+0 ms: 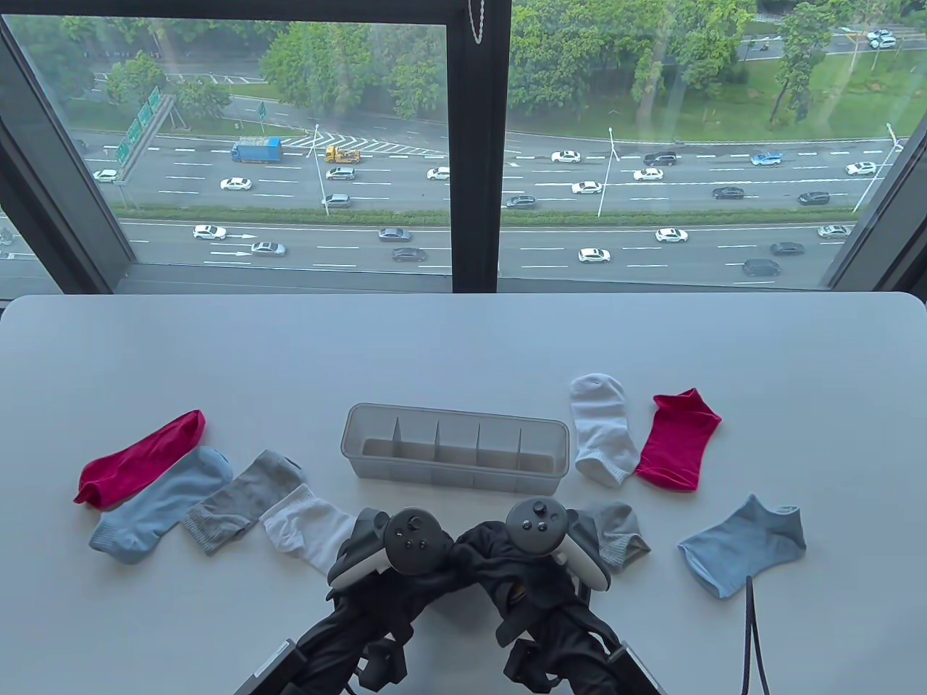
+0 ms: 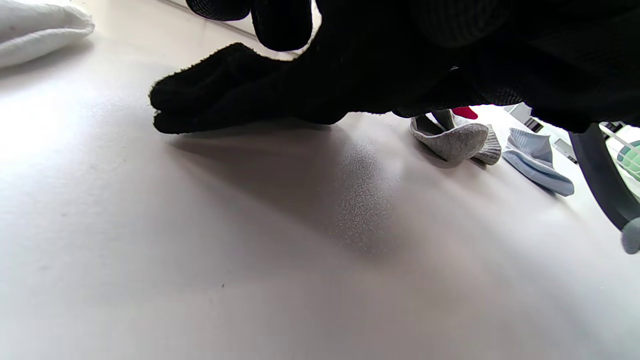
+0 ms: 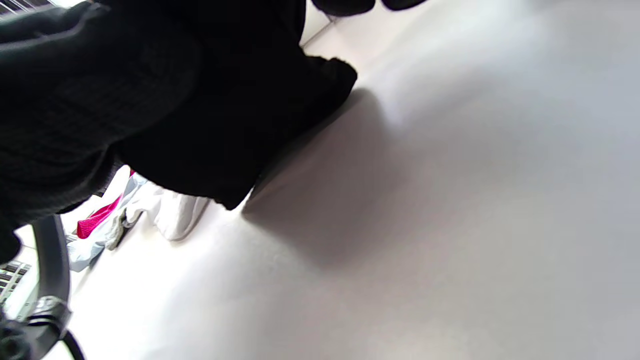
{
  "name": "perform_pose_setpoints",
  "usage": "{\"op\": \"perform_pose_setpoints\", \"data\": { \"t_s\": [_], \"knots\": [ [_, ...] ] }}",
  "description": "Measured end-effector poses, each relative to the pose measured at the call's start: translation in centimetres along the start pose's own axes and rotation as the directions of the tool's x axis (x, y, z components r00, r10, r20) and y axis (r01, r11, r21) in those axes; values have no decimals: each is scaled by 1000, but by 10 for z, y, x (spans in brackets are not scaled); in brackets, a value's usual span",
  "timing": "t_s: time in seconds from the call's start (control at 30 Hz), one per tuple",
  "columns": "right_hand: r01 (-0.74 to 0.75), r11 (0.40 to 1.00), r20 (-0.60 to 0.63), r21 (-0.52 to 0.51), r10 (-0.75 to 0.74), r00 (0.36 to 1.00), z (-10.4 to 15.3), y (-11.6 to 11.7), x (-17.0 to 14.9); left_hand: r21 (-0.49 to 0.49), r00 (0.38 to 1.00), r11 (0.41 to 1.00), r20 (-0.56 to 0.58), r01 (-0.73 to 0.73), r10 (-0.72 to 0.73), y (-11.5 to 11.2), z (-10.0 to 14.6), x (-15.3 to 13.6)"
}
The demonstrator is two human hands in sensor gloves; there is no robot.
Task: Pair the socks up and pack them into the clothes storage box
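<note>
A clear storage box [image 1: 455,416] with divider slots stands mid-table. My left hand [image 1: 384,561] and right hand [image 1: 539,557] meet just in front of it, and both hold bunched black sock fabric [image 1: 478,554] between them. My fingers are hidden under the trackers. In the left wrist view the black sock [image 2: 240,90] droops onto the table; it also shows in the right wrist view [image 3: 260,115]. To the left lie a red sock [image 1: 141,457], a light blue sock [image 1: 163,503], a grey sock [image 1: 242,499] and a white sock [image 1: 308,528].
Right of the box lie a white sock [image 1: 601,427], a red sock [image 1: 678,441], a grey sock [image 1: 615,536] partly under my right hand, and a blue sock [image 1: 746,543]. A dark cable [image 1: 753,637] runs off the near edge. A window stands behind the table.
</note>
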State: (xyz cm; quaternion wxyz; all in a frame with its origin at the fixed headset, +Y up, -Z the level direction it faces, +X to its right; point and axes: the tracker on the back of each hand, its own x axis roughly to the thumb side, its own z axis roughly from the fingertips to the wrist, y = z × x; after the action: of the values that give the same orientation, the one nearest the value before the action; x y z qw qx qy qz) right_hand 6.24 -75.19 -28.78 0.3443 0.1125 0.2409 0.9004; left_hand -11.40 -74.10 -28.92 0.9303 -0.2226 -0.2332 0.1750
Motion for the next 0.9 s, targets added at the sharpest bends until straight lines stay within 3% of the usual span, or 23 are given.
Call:
{"op": "perform_pose_setpoints", "data": {
  "t_s": [0.1,0.17,0.23,0.37,0.47,0.67,0.8,0.9],
  "knots": [
    [170,983,-20,65,-169,985,-3,0,-7,9,999,999,-9,42,-42,-1,0,5],
    [217,973,-29,78,-215,976,-3,0,-11,69,999,997,10,46,-47,2,3,8],
    [193,978,-19,74,-192,981,-2,1,-9,96,998,993,-9,61,-60,5,3,8],
    [74,996,26,47,-75,997,0,-3,-1,13,1000,1000,-6,14,-14,4,3,0],
    [27,1000,16,4,-27,999,1,-6,1,25,999,999,-1,38,-38,3,3,4],
    [230,970,9,77,-232,973,0,-3,-7,38,997,996,-4,75,-75,5,4,10],
    [121,992,25,47,-122,992,1,-6,-4,8,999,999,-7,41,-41,4,4,2],
    [73,997,0,12,-73,997,0,-8,-5,83,998,994,-12,68,-67,6,6,4]
  ]
}}
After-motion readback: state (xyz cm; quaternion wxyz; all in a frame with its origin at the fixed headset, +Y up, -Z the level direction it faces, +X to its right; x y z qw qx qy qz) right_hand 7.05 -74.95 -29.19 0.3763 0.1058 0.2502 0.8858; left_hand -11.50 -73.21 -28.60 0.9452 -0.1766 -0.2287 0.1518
